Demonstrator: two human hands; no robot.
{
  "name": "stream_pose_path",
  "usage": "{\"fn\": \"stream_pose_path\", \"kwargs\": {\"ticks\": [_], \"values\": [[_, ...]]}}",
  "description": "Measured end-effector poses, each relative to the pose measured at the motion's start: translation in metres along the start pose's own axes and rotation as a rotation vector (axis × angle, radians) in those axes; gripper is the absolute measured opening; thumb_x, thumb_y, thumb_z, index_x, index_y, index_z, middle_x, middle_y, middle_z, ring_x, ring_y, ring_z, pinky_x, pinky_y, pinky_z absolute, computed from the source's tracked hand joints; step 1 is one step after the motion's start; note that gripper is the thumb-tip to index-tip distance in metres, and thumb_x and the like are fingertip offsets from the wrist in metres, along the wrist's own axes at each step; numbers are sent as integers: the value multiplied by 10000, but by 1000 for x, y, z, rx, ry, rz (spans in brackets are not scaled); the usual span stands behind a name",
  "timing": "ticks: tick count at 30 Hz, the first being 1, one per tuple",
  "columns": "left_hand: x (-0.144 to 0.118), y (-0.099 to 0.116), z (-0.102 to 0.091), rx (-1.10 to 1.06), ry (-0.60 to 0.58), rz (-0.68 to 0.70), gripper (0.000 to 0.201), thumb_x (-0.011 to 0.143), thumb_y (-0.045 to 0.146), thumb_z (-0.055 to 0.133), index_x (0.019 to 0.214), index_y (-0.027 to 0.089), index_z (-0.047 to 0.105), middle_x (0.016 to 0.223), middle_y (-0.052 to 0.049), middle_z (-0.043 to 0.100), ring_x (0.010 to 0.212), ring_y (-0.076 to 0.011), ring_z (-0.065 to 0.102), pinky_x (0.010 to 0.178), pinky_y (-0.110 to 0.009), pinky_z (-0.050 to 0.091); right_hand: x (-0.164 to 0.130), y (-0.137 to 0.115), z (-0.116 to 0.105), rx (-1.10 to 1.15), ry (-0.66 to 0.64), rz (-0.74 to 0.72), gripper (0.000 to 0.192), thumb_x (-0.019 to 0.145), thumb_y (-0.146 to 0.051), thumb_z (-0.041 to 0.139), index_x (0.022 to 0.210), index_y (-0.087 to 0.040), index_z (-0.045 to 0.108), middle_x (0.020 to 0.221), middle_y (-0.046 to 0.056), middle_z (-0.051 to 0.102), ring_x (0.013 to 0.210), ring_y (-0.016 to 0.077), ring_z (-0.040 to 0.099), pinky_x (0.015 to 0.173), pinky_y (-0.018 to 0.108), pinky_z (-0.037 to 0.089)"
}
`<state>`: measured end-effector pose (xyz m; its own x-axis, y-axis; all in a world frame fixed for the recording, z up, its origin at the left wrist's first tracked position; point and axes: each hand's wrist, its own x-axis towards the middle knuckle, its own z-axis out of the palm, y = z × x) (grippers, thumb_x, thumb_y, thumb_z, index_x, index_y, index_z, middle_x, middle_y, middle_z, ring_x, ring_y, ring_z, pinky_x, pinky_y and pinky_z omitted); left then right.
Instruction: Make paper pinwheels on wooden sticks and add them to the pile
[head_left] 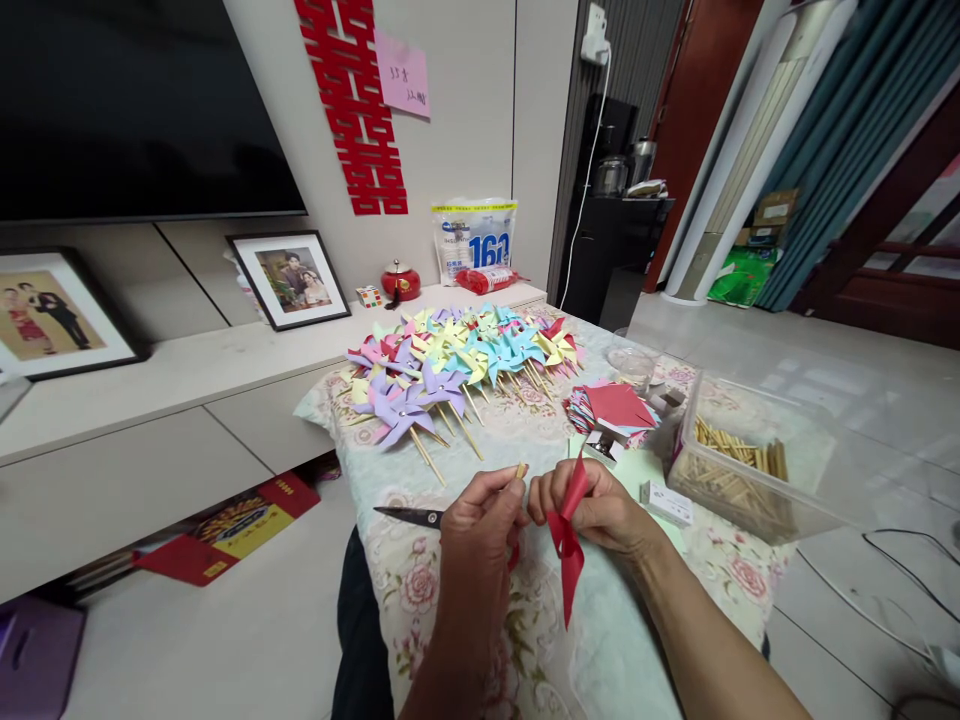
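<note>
My left hand (484, 515) is closed on a short wooden stick (520, 470), whose pale end sticks up between thumb and fingers. Beside it, my right hand (600, 505) pinches a red paper pinwheel (568, 550), seen nearly edge-on. The two hands almost meet over the table. Dark scissor blades (409, 515) point left from under my left hand; I cannot tell whether the scissors rest on the cloth or are gripped. Many finished paper pinwheels (442, 385) on sticks, in purple, yellow, blue and pink, lie piled beyond my hands.
Right of my hands are stacked red paper squares (619, 405), an open small box (604, 443), a white box (666, 503) and a clear plastic bin (750, 500) holding wooden sticks. The floral tablecloth (420, 590) covers the table. A low cabinet (150, 420) stands at left.
</note>
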<state>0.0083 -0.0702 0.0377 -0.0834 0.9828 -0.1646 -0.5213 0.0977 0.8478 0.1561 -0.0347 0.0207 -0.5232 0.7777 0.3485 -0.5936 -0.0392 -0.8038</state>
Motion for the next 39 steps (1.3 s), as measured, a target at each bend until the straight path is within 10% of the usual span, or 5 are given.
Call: {"fn": "stream_pose_path", "kwargs": {"ticks": [28,36,39], "values": [[31,18,3,-483,140,-11,325,572,50,831,811,146,633,755,1,655,689,-91,613,674,-196,507,-7,6,-12,-113,-148,213,242,725,-345,848,762,-148,713,763,42,698,757,186,642,771,352,481],[26,13,-5,-229,105,-28,314,660,167,822,920,161,647,919,-48,689,777,-127,649,807,-285,525,-3,5,-3,25,-51,39,168,752,-317,820,764,-179,726,696,25,665,731,191,616,765,374,459],[20,6,-7,136,189,210,432,772,220,736,1185,204,608,1222,-116,639,1036,-207,647,911,-349,504,-2,5,-3,46,-30,38,163,742,-315,823,768,-186,726,691,27,662,735,195,607,716,346,435]]}}
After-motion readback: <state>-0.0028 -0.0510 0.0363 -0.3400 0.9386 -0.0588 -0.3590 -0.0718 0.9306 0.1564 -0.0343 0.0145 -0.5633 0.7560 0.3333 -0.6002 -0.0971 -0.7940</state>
